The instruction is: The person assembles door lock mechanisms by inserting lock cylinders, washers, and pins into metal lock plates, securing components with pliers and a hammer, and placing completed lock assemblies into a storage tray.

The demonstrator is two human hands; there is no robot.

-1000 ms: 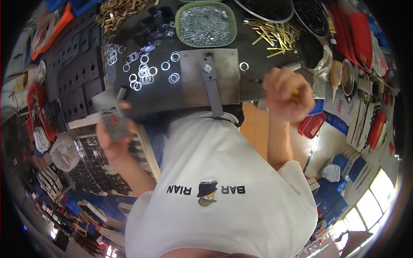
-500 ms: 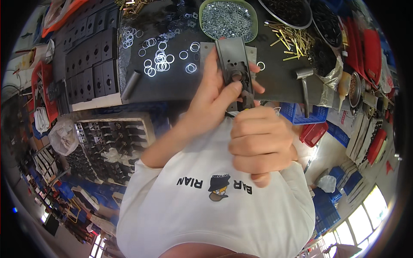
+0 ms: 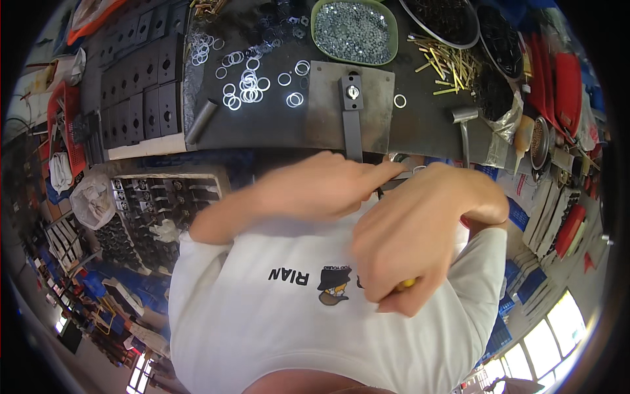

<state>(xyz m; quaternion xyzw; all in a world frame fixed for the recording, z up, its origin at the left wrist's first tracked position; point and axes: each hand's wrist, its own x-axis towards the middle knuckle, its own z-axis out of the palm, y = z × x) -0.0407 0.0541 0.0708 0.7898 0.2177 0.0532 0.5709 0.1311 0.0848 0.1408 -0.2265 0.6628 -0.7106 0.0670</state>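
Dark worktop (image 3: 262, 134), flat shiny rings (image 3: 249, 85) — right grip (image 3: 415, 226) curled round yellow piece (image 3: 408, 283), left grip (image 3: 320, 187) unclear

Matt metal seen on bar (image 3: 352, 131), dull metal on plate (image 3: 326, 98), glossy metal on rings (image 3: 250, 96), smooth plastic on tub (image 3: 396, 39).

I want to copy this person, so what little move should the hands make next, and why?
Maybe ease the right hand away from the left hand: they crowd together in this view, a yellow thing shows in the right's grasp, and whether the left holds anything is unclear.
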